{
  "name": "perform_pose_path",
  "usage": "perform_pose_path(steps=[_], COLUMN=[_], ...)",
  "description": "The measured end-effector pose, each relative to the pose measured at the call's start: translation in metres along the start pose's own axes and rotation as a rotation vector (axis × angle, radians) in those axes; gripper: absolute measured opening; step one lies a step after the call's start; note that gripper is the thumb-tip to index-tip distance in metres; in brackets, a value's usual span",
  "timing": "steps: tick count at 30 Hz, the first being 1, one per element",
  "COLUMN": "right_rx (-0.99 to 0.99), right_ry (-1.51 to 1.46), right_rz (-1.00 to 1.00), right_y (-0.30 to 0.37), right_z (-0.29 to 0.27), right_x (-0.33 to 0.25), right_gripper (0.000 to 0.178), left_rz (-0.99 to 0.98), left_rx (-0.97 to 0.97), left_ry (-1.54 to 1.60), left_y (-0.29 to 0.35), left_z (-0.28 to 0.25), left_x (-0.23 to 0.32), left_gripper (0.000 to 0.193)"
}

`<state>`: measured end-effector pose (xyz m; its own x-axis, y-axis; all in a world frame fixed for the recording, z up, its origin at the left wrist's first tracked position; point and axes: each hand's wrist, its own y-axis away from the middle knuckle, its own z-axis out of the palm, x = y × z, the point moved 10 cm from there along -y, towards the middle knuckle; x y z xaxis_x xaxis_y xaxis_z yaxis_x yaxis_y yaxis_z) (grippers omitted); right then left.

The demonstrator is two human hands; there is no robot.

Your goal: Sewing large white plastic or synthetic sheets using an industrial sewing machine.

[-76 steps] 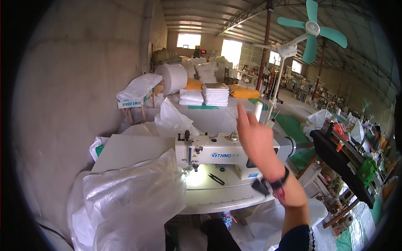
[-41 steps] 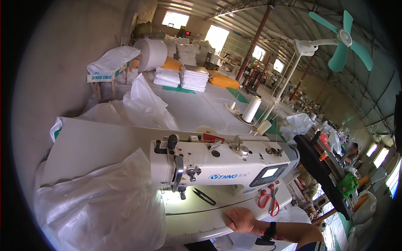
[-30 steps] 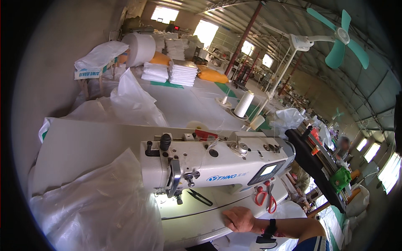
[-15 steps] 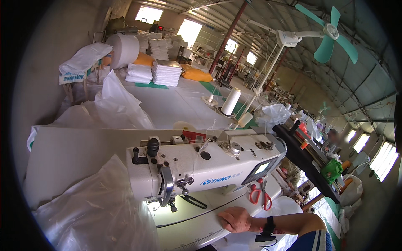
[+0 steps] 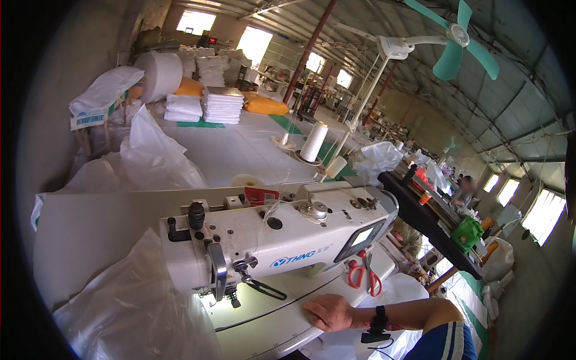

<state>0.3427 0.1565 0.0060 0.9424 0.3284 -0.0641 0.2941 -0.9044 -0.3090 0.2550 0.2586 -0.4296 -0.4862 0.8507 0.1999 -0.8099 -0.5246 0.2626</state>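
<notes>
Industrial sewing machine (image 5: 279,237), white, stands on a pale table (image 5: 258,333), its work light shining beneath the needle end and a small screen lit on the control panel (image 5: 360,237) at its right end. In front of the machine, the right hand (image 5: 329,312) rests on the table near the front edge, knuckles up. Its grip is loosely curled, fingers bent in toward the palm; the palm is hidden, so I cannot tell whether anything is inside. A black wristband (image 5: 378,324) circles that wrist, and a dark blue sleeve (image 5: 447,342) with white stripes covers the upper arm. The left hand is out of view, so its grip cannot be told.

Black thread snips (image 5: 267,290) lie under the machine's arm, just right of its needle end. Red-handled scissors (image 5: 367,269) lie in front of the machine's right end, near the right hand but apart from it. Translucent plastic sheeting (image 5: 138,300) spreads in folds to the left of the machine. Behind the machine stand a cone of white thread (image 5: 314,143) and, beside it, a smaller tilted spool (image 5: 336,167). Farther behind it are a stack of folded white sheets (image 5: 222,108), a large white roll (image 5: 161,77) and an orange sack (image 5: 267,105).
</notes>
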Motion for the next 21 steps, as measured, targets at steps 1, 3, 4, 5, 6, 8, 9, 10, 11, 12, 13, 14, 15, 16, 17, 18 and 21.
perform_pose_path(steps=[1,3,4,5,6,8,9,10,11,12,13,14,15,16,17,18,21], right_rx=[0.007,0.013,0.015,0.018,0.017,-0.011,-0.009,0.014,0.038,0.044,0.041,0.038,0.044,0.036,0.03,0.041,0.028], right_ry=[0.008,0.014,0.014,0.016,0.015,0.033,0.036,0.025,0.014,0.018,0.011,0.002,0.001,0.009,0.014,0.004,-0.034], right_rz=[-0.004,-0.013,-0.008,-0.002,-0.003,0.016,0.026,-0.001,-0.027,-0.017,-0.018,-0.02,-0.017,-0.016,-0.016,-0.021,-0.008], right_y=[0.0,0.001,0.002,0.002,0.003,0.004,0.004,0.003,0.002,0.002,0.003,0.004,0.005,0.006,0.008,0.01,0.011], right_z=[-0.001,-0.001,-0.002,-0.003,-0.003,-0.003,-0.003,-0.003,-0.004,-0.004,-0.003,-0.003,-0.003,-0.002,-0.001,-0.002,0.002], right_x=[0.0,-0.001,-0.001,0.0,-0.001,0.0,0.001,-0.001,-0.004,-0.002,-0.001,-0.001,-0.001,0.0,0.001,0.0,0.002], right_gripper=[0.023,0.023,0.023,0.023,0.023,0.022,0.022,0.022,0.022,0.022,0.023,0.023,0.023,0.024,0.025,0.025,0.024], left_rz=[0.004,0.013,0.016,0.018,0.017,0.009,-0.002,-0.014,-0.027,-0.037,-0.046,-0.053,-0.055,-0.055,-0.052,-0.045,0.0], left_rx=[-0.002,-0.006,-0.009,-0.012,-0.015,-0.024,-0.031,-0.038,-0.046,-0.052,-0.058,-0.063,-0.067,-0.068,-0.067,-0.063,-0.029], left_ry=[-0.001,-0.003,-0.005,-0.008,-0.009,-0.018,-0.025,-0.033,-0.042,-0.052,-0.063,-0.073,-0.082,-0.092,-0.102,-0.115,-0.157], left_y=[0.001,0.004,0.005,0.005,0.006,0.007,0.008,0.009,0.009,0.01,0.011,0.013,0.016,0.021,0.027,0.036,0.077], left_z=[0.001,0.003,0.005,0.007,0.008,0.013,0.015,0.018,0.02,0.025,0.029,0.033,0.038,0.042,0.047,0.05,0.058], left_x=[0.0,0.0,0.0,0.0,-0.002,-0.006,-0.009,-0.011,-0.014,-0.015,-0.017,-0.018,-0.019,-0.02,-0.02,-0.018,-0.006], left_gripper=[0.016,0.016,0.016,0.016,0.016,0.016,0.016,0.015,0.015,0.015,0.015,0.015,0.015,0.015,0.015,0.015,0.015])
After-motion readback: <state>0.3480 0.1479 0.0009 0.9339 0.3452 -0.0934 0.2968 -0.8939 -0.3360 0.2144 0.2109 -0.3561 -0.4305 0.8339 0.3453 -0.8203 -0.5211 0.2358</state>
